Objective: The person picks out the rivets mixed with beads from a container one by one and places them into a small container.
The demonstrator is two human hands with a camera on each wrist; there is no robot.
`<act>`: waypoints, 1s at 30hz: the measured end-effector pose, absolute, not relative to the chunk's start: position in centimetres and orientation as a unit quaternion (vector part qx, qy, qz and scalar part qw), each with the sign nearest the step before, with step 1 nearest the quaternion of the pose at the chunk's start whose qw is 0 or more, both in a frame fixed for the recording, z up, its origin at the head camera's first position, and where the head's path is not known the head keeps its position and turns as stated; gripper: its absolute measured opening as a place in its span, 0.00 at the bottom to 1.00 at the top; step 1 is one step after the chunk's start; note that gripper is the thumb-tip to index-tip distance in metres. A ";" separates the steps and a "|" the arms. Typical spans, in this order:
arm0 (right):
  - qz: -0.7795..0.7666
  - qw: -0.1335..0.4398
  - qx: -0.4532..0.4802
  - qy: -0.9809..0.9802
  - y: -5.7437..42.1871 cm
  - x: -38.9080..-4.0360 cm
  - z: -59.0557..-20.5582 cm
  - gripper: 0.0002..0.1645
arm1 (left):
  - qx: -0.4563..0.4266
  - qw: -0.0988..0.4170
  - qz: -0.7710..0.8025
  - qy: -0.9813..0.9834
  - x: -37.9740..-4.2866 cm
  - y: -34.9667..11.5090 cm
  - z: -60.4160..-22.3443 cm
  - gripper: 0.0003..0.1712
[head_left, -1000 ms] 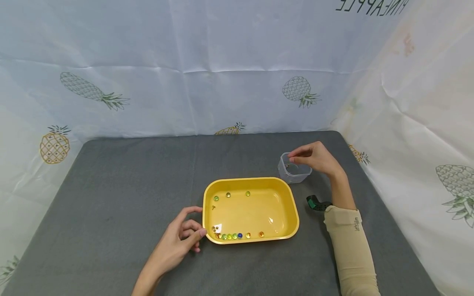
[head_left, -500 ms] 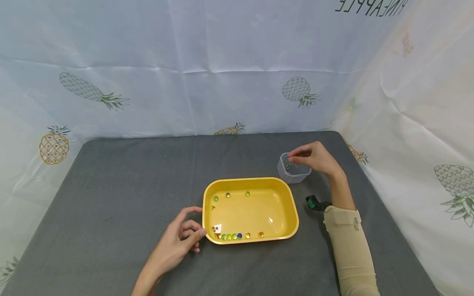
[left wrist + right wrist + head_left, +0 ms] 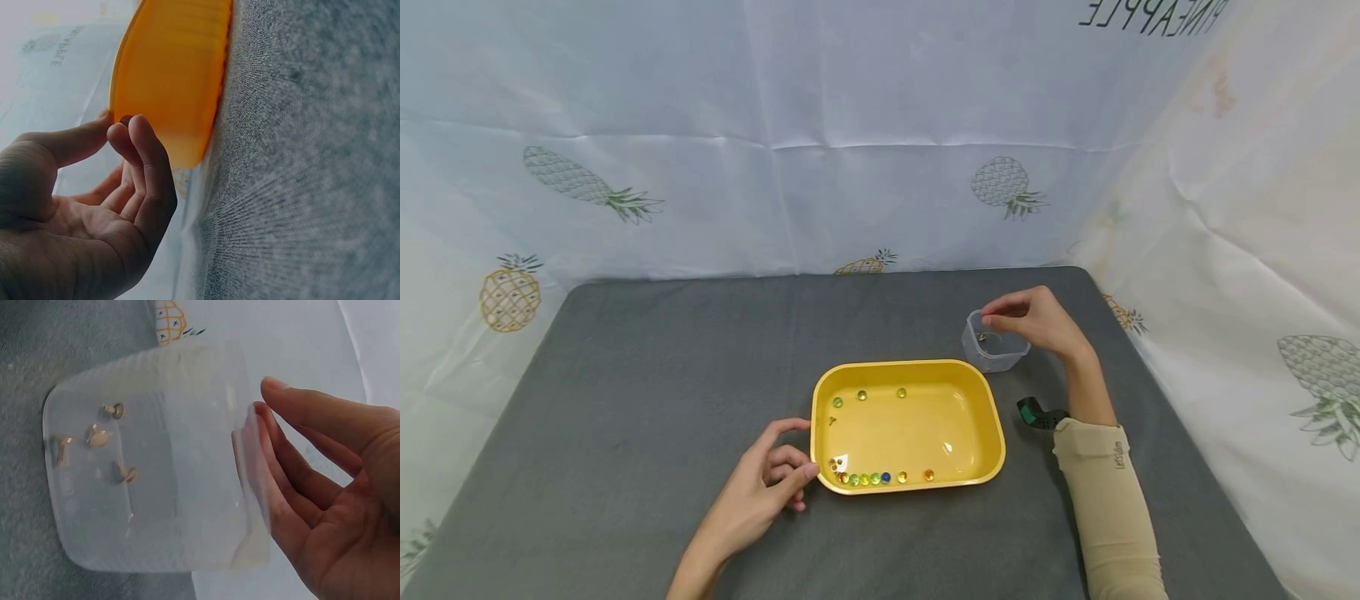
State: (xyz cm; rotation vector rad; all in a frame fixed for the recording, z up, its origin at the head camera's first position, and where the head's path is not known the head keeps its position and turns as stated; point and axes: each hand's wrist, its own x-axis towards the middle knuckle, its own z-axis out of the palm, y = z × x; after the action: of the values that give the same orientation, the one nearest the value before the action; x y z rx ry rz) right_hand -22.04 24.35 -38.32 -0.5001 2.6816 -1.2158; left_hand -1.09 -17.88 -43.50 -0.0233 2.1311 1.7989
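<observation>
A yellow tray (image 3: 940, 487) holds several glass marbles (image 3: 886, 477) and small brass-coloured rivets (image 3: 832, 420). My left hand (image 3: 752, 496) holds the tray's near left corner, thumb tip at the rim and fingers along the outer wall, as the left wrist view also shows. Over the clear plastic box (image 3: 992, 363) hovers my right hand (image 3: 1037, 322), palm down. In the right wrist view its thumb and index fingertips are a little apart at the box's rim, nothing visible between them. Several rivets (image 3: 98, 435) with round heads and short stems lie inside the box.
A black and green object (image 3: 1039, 414) lies beside my right sleeve. Dark grey cloth (image 3: 685, 358) covers the table. White curtains with pineapple prints (image 3: 880, 200) rise behind the table and at both sides.
Both hands stay almost where they were. The right hand's fingertips have shifted very slightly left above the box. The tray and marbles have not moved.
</observation>
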 end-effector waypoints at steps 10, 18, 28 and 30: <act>-0.431 0.021 -0.199 0.880 21.5 -20.9 -36.6 0.14 | -0.013 0.176 0.634 0.753 -1.1 -17.9 -43.5 0.34; -0.427 0.031 -0.242 0.871 18.4 -20.6 -35.4 0.11 | -0.005 0.174 0.634 0.753 -1.1 -17.9 -43.6 0.34; -0.412 0.103 -0.322 0.846 13.8 -19.6 -34.3 0.10 | -0.001 0.171 0.633 0.755 -1.1 -17.8 -43.6 0.34; -0.403 0.114 -0.340 0.842 12.9 -19.3 -34.0 0.09 | 0.001 0.171 0.634 0.754 -1.1 -17.8 -43.6 0.34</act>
State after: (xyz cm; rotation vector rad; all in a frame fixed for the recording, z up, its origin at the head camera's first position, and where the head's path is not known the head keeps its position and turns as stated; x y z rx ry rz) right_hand -19.27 12.92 -34.04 -0.9980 2.4675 -1.1826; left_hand -1.13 -17.83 -43.63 0.0024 2.1419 1.7995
